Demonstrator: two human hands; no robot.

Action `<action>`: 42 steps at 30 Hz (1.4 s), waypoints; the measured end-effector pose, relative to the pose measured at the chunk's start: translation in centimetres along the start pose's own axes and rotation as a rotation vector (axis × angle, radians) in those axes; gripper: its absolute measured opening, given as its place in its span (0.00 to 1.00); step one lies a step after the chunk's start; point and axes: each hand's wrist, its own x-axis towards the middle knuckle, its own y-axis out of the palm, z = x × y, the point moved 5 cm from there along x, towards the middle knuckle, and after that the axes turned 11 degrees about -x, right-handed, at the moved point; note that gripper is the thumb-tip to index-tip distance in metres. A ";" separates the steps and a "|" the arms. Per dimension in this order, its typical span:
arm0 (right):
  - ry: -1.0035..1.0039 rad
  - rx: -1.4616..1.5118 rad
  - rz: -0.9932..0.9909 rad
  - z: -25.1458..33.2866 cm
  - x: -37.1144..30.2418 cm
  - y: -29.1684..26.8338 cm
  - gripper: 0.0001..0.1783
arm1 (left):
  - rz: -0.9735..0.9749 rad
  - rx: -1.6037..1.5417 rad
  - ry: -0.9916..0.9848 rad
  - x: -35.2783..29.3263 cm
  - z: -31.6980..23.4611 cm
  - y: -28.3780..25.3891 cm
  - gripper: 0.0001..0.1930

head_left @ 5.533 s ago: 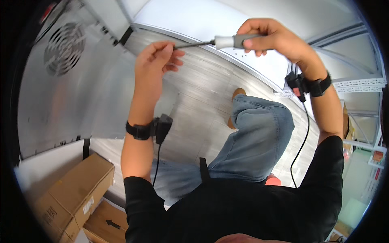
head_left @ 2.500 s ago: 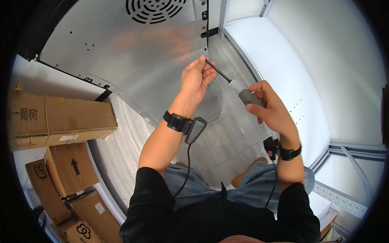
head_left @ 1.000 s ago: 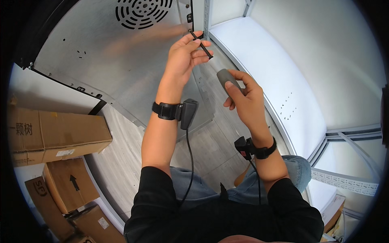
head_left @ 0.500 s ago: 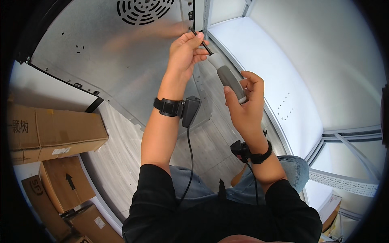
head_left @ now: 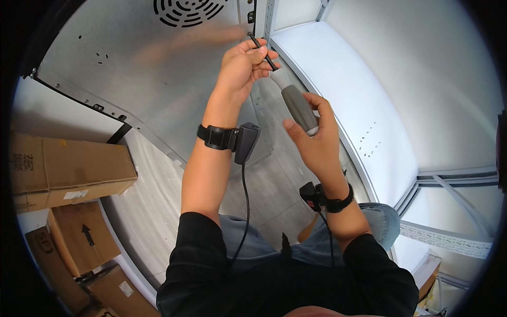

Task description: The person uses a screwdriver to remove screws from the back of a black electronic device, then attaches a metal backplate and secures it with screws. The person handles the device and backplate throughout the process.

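Observation:
A screwdriver with a grey and white handle and a black shaft slants up and left, its tip at the edge of a grey metal panel. My left hand is closed, pinching the shaft between thumb and fingers near the tip. Around the lower end of the handle, my right hand is loosely curled, fingers on the far side, the thumb lifted slightly off it. Whatever fastener sits under the tip is too small to make out.
Cardboard boxes are stacked at the left. A white shelf panel in a grey metal frame runs along the right. Both wrists wear black strapped devices with cables. Below lies a wood-look floor.
My right thumb has lifted from the handle and shifted left; the right fingers have moved along the handle. My left hand still pinches the shaft. The whole view has shifted slightly.

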 end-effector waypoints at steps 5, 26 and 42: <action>-0.150 -0.002 -0.247 0.3 -0.6 0.0 0.20 | -0.024 0.023 0.004 0.3 0.2 -0.1 0.06; -0.122 -0.001 -0.202 0.3 -0.2 0.3 0.17 | -0.008 0.098 -0.027 0.2 0.5 0.1 0.07; 0.379 0.370 0.325 -1.3 -0.3 1.2 0.24 | -0.034 0.090 0.049 -0.3 -0.2 0.5 0.17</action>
